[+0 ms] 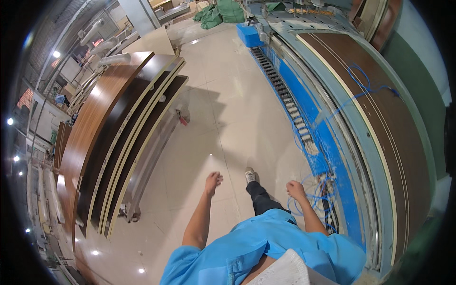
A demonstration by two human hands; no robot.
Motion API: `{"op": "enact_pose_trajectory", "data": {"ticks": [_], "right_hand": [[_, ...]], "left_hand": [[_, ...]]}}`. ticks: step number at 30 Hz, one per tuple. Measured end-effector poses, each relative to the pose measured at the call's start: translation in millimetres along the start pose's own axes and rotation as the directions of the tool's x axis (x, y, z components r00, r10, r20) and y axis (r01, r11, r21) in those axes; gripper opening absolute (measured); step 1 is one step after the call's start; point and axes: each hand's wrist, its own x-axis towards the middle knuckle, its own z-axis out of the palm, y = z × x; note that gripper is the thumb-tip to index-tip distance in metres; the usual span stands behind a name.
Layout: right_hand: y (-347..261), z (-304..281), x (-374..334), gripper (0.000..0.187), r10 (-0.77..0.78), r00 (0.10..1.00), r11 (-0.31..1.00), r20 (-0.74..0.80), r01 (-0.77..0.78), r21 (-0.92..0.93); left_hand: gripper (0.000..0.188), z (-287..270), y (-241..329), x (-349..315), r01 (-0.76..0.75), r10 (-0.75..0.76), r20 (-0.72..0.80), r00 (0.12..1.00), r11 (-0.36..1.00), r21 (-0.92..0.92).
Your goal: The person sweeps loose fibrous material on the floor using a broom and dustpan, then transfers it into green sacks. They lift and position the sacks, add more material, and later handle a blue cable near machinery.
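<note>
My left hand hangs over the tiled floor with its fingers loosely bent and somewhat apart, and holds nothing I can see. On the other side of my body, my right hand is curled into a loose fist with nothing visible in it. Blue hoses lie beyond and beside that hand, along the blue side of a long machine. Neither hand appears to touch anything. One foot in a light shoe is forward on the floor between them.
Several brown panels with pale edges are stacked on a wheeled cart at my left. A grooved dark brown panel lies on the machine bed at my right. A cable chain runs beside it. Green sacks sit far ahead past the tiled floor.
</note>
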Motion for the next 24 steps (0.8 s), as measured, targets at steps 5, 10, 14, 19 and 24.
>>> {"op": "enact_pose_trajectory", "data": {"ticks": [5,10,14,19,24], "right_hand": [[-97,-14,159,0.023,-0.04,0.997,0.986,-0.067,0.029,-0.162],[-318,8,332,0.029,-0.271,0.962,0.962,-0.013,0.271,-0.018],[-466,55,468,0.029,-0.505,0.846,0.844,0.17,0.525,-0.108],[-542,98,611,0.03,-0.496,0.811,0.759,0.309,0.578,-0.298],[-530,81,712,0.031,-0.212,0.942,0.888,0.26,0.296,-0.352]], "left_hand": [[0.039,3,147,119,-0.031,0.033,0.056,0.998,0.999,-0.025],[0.026,-53,125,202,0.201,-0.202,-0.057,0.978,0.979,-0.014],[0.024,-104,60,234,0.473,-0.542,-0.137,0.829,0.81,-0.347],[0.03,-128,78,293,0.702,-0.774,-0.087,0.627,0.61,-0.366],[0.039,-120,257,535,0.305,-0.333,0.153,0.931,0.936,0.178]]}}
